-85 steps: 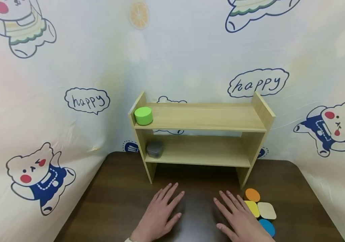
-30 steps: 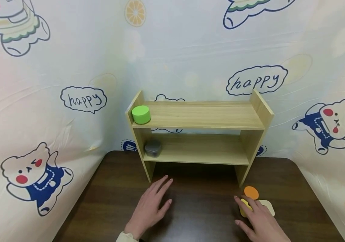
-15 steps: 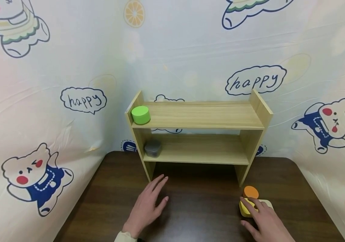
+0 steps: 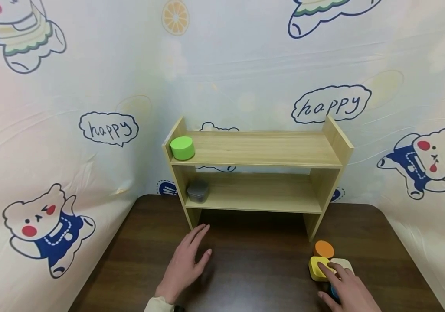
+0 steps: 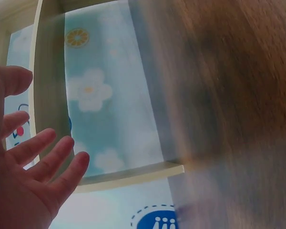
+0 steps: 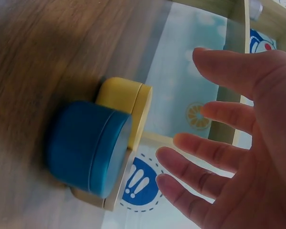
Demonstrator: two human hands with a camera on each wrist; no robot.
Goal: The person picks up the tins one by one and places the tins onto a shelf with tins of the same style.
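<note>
Near the blue tub [image 6: 78, 148] and yellow tub [image 4: 316, 269]: right hand [image 4: 349, 289], digits apart. Left hand [image 4: 182, 268] before shelf [image 4: 261, 149], also apart.

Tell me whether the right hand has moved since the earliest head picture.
Yes, to the right: in the head view, the right hand reached left of the shelf's right leg, but its visible part now lies wholly right of it.

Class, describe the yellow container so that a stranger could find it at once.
Find the wooden shelf on the dark table. Near its right end, by the person's right hand, is the yellow container. Left of the cream container and in front of the orange container, it alone of the group is yellow.
</note>
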